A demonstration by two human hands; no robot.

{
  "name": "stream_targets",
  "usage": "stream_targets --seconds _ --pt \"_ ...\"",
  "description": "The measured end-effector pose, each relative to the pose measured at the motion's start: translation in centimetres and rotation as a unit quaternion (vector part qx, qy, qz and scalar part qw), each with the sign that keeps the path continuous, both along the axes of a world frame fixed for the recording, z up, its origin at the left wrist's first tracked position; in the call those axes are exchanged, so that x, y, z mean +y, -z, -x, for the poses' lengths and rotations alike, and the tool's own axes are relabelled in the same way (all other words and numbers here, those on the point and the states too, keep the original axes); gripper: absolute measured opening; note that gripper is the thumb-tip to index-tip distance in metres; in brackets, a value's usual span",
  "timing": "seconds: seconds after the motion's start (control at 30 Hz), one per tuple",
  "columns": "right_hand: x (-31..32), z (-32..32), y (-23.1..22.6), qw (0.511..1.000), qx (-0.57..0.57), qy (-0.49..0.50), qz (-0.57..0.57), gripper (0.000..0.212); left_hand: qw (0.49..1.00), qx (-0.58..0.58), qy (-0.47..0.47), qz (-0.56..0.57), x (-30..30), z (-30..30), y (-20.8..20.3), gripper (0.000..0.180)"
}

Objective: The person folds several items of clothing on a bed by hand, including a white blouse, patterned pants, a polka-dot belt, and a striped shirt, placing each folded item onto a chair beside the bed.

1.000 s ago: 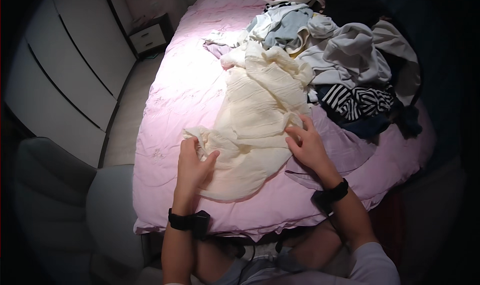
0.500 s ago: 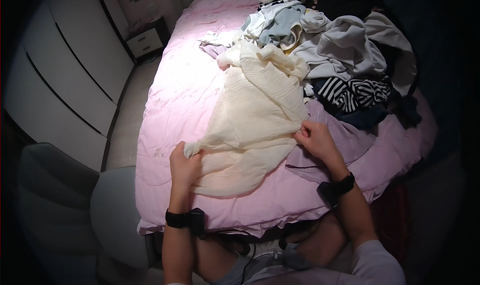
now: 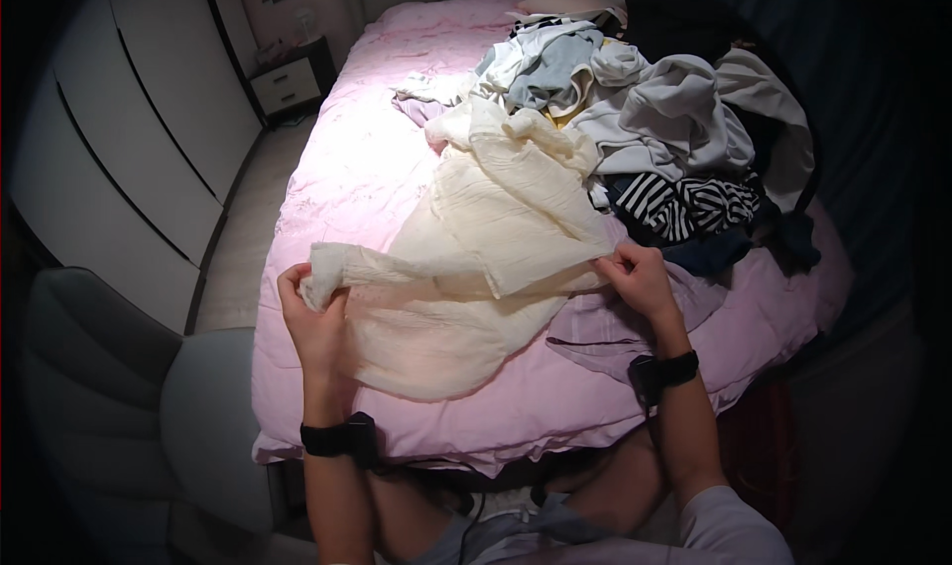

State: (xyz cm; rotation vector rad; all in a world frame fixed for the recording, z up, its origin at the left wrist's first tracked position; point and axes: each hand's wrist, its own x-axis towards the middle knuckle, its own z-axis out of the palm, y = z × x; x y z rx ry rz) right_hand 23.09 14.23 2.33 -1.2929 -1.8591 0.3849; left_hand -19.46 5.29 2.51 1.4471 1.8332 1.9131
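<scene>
A thin cream garment lies spread over the front half of the bed, its far end bunched near the clothes heap. My left hand is closed on a narrow end of it, which looks like a cuff, at the left. At the right edge of the same garment, my right hand pinches the fabric between thumb and fingers. Between the hands the cloth is drawn fairly wide, with loose folds. Beneath and beside my right hand lies a lilac garment, partly covered by the cream one.
The pink quilt covers the bed. Behind and to the right is a heap of white and grey clothes with a black-and-white striped piece. A grey chair stands at left, near white wardrobe doors. A nightstand is farther back.
My left hand has moved left and slightly up, pulling the garment's narrow end outward. My right hand still pinches the other edge. The view has shifted slightly.
</scene>
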Motion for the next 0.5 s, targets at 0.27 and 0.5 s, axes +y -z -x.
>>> stream_targets --seconds 0.27,0.5 --pt "-0.4 0.7 -0.1 0.986 -0.075 0.103 -0.108 0.028 0.994 -0.09 0.055 0.023 -0.4 0.2 -0.1 0.045" --pt "-2.6 5.2 -0.5 0.97 -0.125 -0.16 -0.133 0.035 0.882 -0.252 0.323 0.232 -2.6 -3.3 -1.8 0.016"
